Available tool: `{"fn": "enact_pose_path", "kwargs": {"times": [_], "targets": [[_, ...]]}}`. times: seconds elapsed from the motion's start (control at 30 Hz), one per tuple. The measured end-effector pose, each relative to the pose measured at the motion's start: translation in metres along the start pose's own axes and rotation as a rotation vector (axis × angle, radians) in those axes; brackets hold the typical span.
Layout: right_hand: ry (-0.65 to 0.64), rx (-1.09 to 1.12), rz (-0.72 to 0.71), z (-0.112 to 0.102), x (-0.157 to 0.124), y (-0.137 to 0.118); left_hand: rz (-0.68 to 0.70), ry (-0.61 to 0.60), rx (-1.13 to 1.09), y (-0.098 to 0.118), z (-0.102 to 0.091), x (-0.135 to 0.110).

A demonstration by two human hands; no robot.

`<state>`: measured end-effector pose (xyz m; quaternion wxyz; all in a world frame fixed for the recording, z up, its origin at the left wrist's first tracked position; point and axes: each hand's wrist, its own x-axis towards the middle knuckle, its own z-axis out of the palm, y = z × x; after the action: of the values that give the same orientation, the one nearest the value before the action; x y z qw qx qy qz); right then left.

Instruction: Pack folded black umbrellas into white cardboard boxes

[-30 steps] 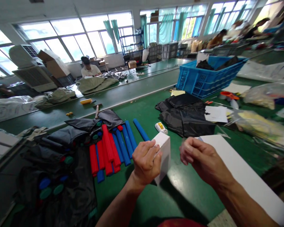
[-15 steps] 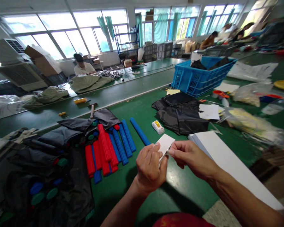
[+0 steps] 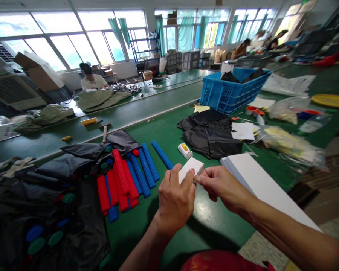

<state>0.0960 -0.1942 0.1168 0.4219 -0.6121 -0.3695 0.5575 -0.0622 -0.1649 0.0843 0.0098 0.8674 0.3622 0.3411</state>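
Observation:
Both my hands hold a small white cardboard box (image 3: 191,166) above the green table (image 3: 214,226). My left hand (image 3: 175,199) wraps its fingers around the box's near side, thumb pressed on its top. My right hand (image 3: 217,183) pinches the box's right edge between thumb and fingers. The box looks flattened, its top face tilted up toward me. A stack of long white flat cardboard sheets (image 3: 260,184) lies just right of my right hand.
Red and blue ribbed rods (image 3: 130,175) lie left of my hands beside black fabric bags (image 3: 59,203). A small white and yellow device (image 3: 185,150), black bags (image 3: 211,135), a blue crate (image 3: 231,92) and plastic packets (image 3: 290,145) lie beyond. A person sits at the far table.
The box went from an upright block to a flatter shape between my hands. My right hand moved in and took its right edge. The view shifted slightly left.

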Motion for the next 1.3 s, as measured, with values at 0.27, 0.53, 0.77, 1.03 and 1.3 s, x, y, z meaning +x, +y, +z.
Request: {"fn": "enact_pose_path", "kwargs": {"times": [0.27, 0.53, 0.77, 1.03, 1.3], "targets": [[-0.104, 0.281, -0.097, 0.002, 0.014, 0.031, -0.007, -0.132, -0.068, -0.007, -0.007, 0.005], [0.245, 0.019, -0.236, 0.008, 0.035, 0.063, 0.016, -0.169, -0.159, -0.018, -0.01, 0.008], [0.407, -0.593, -0.349, 0.001, 0.052, 0.088, 0.004, -0.09, -0.194, -0.021, -0.007, 0.013], [0.192, -0.672, -0.628, -0.022, 0.063, 0.155, 0.042, 0.063, -0.207, -0.021, 0.017, 0.007], [0.242, -0.385, -0.427, -0.054, 0.038, 0.108, -0.551, -0.043, -0.548, -0.004, 0.017, 0.086]]}}
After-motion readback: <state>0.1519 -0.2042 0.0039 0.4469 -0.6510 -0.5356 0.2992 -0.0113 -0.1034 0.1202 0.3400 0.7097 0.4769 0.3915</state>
